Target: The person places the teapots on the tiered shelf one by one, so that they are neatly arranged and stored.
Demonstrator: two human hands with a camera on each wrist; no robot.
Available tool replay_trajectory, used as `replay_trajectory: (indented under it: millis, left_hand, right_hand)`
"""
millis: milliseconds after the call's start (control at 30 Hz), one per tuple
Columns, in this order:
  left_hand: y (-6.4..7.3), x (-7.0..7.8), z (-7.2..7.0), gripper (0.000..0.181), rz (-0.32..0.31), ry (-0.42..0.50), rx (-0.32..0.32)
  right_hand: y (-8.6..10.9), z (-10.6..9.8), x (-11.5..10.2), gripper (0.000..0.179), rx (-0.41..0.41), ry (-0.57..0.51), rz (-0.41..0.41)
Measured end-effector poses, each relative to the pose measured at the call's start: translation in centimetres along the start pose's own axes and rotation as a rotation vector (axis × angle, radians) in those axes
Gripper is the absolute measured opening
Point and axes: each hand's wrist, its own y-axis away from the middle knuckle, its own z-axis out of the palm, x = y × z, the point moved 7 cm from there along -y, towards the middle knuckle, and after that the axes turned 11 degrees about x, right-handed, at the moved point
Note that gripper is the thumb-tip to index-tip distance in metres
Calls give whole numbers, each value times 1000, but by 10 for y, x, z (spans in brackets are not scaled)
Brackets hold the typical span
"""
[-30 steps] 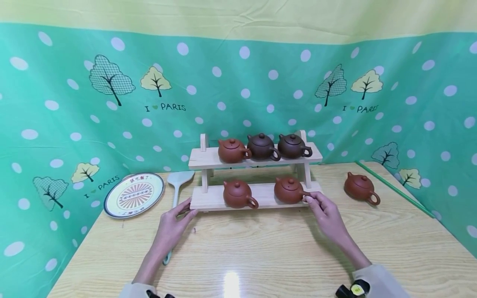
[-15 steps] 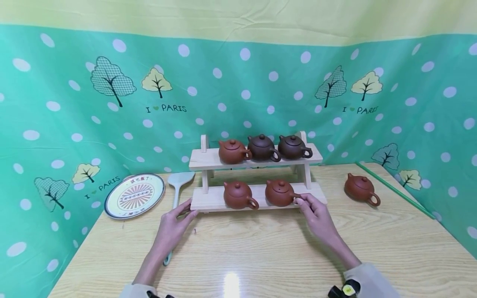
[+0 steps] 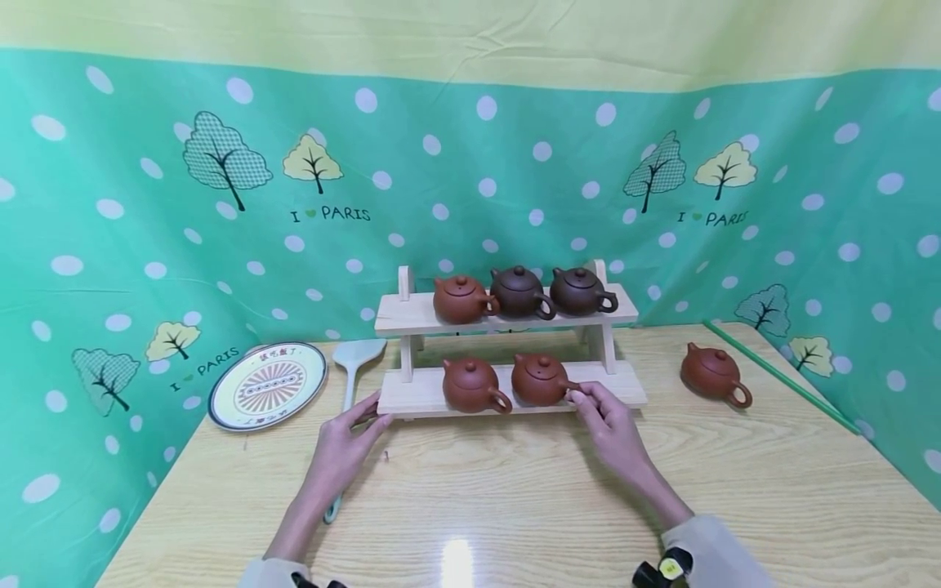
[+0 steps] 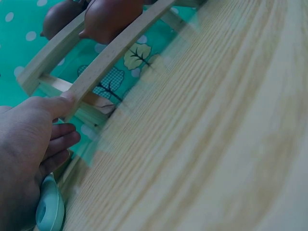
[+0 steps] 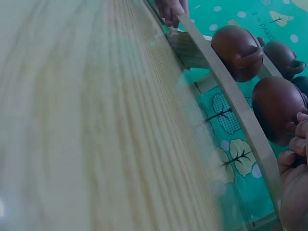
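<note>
A two-tier wooden rack [image 3: 603, 387] stands on the table. At the left end of its lower shelf, my left hand [image 3: 345, 441] holds the corner, thumb at the front edge. My right hand [image 3: 612, 431] pinches the handle of a reddish-brown teapot [image 3: 540, 380] on that same shelf. Just left of it sits another reddish-brown teapot [image 3: 470, 385], very close to the held one. Up on the top shelf are a reddish-brown teapot [image 3: 460, 300] and two dark brown teapots [image 3: 518, 291]. In the right wrist view, my fingertips partly cover the held teapot's handle [image 5: 291, 127].
Off to the right lie a single reddish-brown teapot [image 3: 711, 372] and a green stick [image 3: 782, 377]. On the left are a patterned plate [image 3: 268, 387] and a pale spatula [image 3: 358, 353], partly behind my left arm. A green dotted cloth [image 3: 470, 163] hangs behind.
My right hand has slid the teapot leftward along the lower shelf, close to its neighbour. The left hand keeps its place at the rack's left end.
</note>
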Motion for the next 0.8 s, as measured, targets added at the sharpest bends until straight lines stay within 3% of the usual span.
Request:
replay_trajectory:
  millis: [167,400,800]
  left_hand:
    - [0,0,0,57,-7,3,0]
    - [0,0,1,56,1,-2,2]
    - [0,1,0,53,-3,-16,10]
  right_hand:
    - [1,5,-18,13,3,-4,4]
    - [1,10,11,13,-8,2,43]
    - [1,15,10,16,-44,-98,18]
